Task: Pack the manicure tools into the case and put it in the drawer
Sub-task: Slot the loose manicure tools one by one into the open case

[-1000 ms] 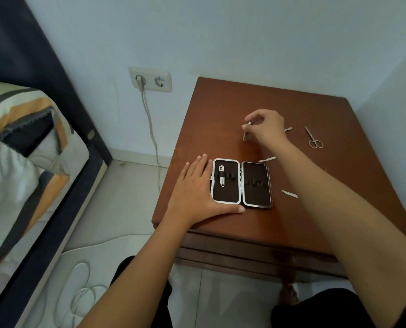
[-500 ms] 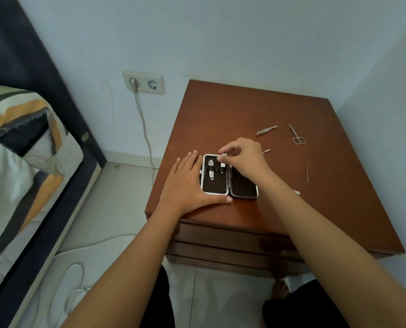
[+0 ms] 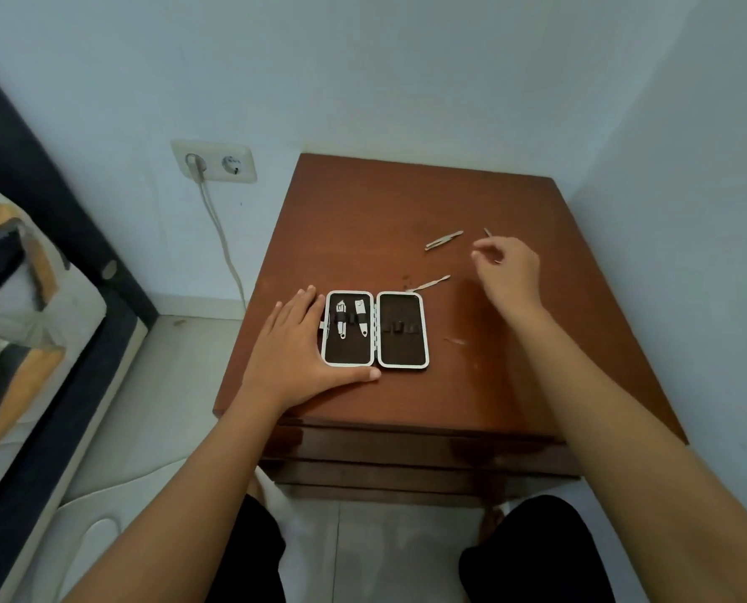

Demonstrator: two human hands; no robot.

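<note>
The manicure case (image 3: 400,354) lies open and flat on the brown nightstand (image 3: 363,219). Its left half holds two nail clippers (image 3: 350,320) under elastic loops; the right half holds only empty loops. My left hand (image 3: 295,354) lies flat beside the case, thumb along its front edge. My right hand (image 3: 508,272) hovers over the scissors (image 3: 487,232), fingers apart, hiding most of them. Tweezers (image 3: 443,240) lie left of that hand. A thin metal tool (image 3: 432,282) lies behind the case, and another small tool (image 3: 455,340) to the right of the case.
The nightstand's drawer fronts (image 3: 406,454) are shut below the top. A wall socket (image 3: 215,161) with a plugged cable is on the wall to the left. A bed (image 3: 23,298) with striped bedding stands further left. My knees are below the nightstand.
My right hand carried a clipper from the back of the table into the case's left half, let it go, and moved back right over the scissors. My left hand stayed by the case.
</note>
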